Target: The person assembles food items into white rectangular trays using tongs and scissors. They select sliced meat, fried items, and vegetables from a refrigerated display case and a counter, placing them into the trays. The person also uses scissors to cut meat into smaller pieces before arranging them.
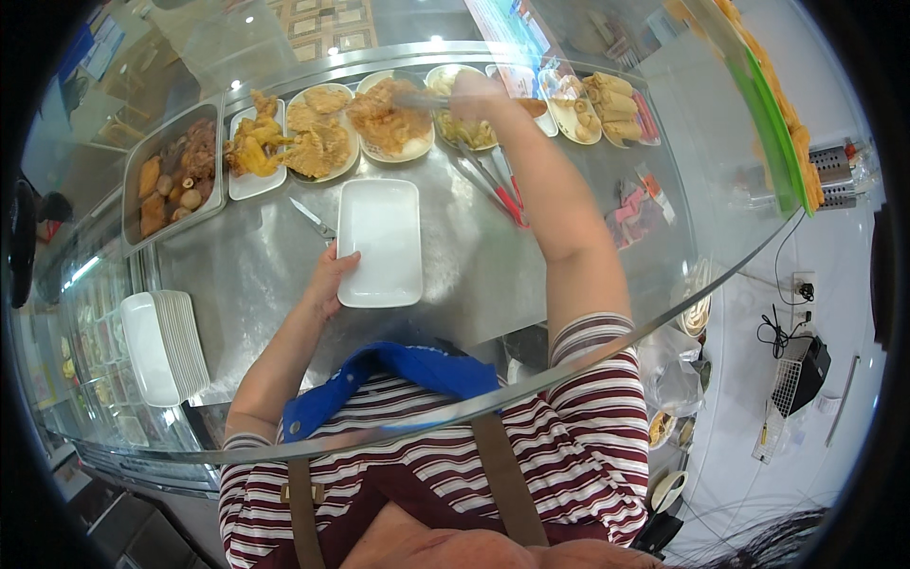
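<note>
My left hand (332, 282) grips the lower left side of an empty white rectangular plate (379, 256), thumb on its rim. Stretched far forward, my right hand (477, 97) is closed around what look like metal tongs (424, 100), blurred. Their tips reach over a plate of golden fried pieces (387, 121). To the left of that plate are another plate of fried pieces (318, 137) and a tray of yellow chicken (254, 142). Below my right hand, red-handled tongs (507, 194) lie on the metal counter (284, 261). A small knife or pair of scissors (311, 216) lies beside the white plate.
A stack of white plates (163, 346) stands at the left. Behind it is a metal tub of braised food (175, 180). Plates of rolls (614, 109) and other food line the back right. Pink packets (628, 213) lie at right. A curved glass edge (569, 365) crosses my arms.
</note>
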Demonstrator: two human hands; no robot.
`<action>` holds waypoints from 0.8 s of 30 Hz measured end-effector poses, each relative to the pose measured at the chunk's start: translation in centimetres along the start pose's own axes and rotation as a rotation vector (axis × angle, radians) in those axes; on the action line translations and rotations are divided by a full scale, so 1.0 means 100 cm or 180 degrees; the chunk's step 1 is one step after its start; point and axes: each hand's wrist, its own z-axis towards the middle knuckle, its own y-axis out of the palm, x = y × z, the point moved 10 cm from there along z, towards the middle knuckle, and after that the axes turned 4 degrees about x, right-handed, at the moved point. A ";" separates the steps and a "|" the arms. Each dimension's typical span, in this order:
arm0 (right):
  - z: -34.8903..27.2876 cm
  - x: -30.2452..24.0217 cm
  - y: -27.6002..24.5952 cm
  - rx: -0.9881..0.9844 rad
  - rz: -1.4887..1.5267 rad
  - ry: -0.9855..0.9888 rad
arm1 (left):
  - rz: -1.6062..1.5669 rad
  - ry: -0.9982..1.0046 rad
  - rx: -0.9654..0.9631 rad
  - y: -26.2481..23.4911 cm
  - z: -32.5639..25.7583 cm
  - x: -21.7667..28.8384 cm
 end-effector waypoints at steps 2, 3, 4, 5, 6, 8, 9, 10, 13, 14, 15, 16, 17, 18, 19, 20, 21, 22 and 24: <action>0.002 0.007 -0.011 -0.0222 0.0110 0.0349 | -0.0024 0.0020 -0.0015 0.002 0.003 0.003; 0.010 0.012 -0.012 -0.0227 -0.0527 -0.0111 | -0.0003 0.0016 -0.0152 0.009 0.011 0.004; -0.002 -0.013 -0.026 -0.0318 -0.0787 -0.0277 | -0.0042 0.0056 -0.0150 0.007 0.012 0.008; -0.015 -0.036 -0.044 -0.0403 -0.1047 -0.0444 | -0.0094 0.0084 -0.0085 0.003 0.015 0.011; -0.031 -0.045 -0.062 -0.0470 -0.1315 -0.0527 | -0.0111 0.0089 -0.0095 0.013 0.017 0.016; -0.033 -0.041 -0.067 -0.0470 -0.1207 -0.0470 | -0.0115 0.0094 -0.0165 0.031 0.028 0.025; -0.031 -0.041 -0.067 -0.0472 -0.1152 -0.0467 | -0.0117 0.0104 -0.0201 0.039 0.035 0.030; -0.024 -0.032 -0.063 -0.0534 -0.0767 -0.0255 | -0.0117 0.0111 -0.0250 0.047 0.044 0.035; -0.010 -0.005 -0.038 -0.0710 0.0142 0.0245 | -0.0470 0.0221 -0.0432 0.069 0.077 0.044; -0.010 -0.004 -0.029 -0.0784 0.0291 0.0290 | -0.0528 0.0321 -0.0386 0.071 0.082 0.048; -0.014 0.001 -0.023 -0.0849 0.0440 0.0382 | -0.0572 0.0397 -0.0377 0.078 0.087 0.051; -0.018 0.001 -0.017 -0.0848 0.0257 0.0263 | -0.0616 0.0473 -0.0370 0.084 0.091 0.056; -0.028 -0.005 -0.011 -0.0848 0.0071 0.0128 | -0.0787 0.0440 -0.0453 0.086 0.096 0.056; -0.041 -0.011 -0.008 -0.0846 -0.0114 0.0002 | -0.0781 0.0483 -0.0424 0.087 0.098 0.057; -0.062 -0.026 -0.012 -0.0892 -0.0039 -0.0042 | -0.0783 0.0540 -0.0358 0.083 0.099 0.058; -0.082 -0.037 -0.018 -0.0934 0.0035 -0.0067 | -0.0779 0.0589 -0.0308 0.081 0.100 0.058; -0.092 -0.036 -0.013 -0.0826 0.0033 -0.0121 | -0.0798 0.0594 -0.0290 0.084 0.100 0.056; -0.100 -0.029 0.001 -0.0722 0.0034 -0.0162 | -0.0811 0.0586 -0.0276 0.088 0.098 0.051; -0.105 -0.027 0.007 -0.0585 0.0055 -0.0137 | -0.0784 0.0583 -0.0214 0.083 0.092 0.046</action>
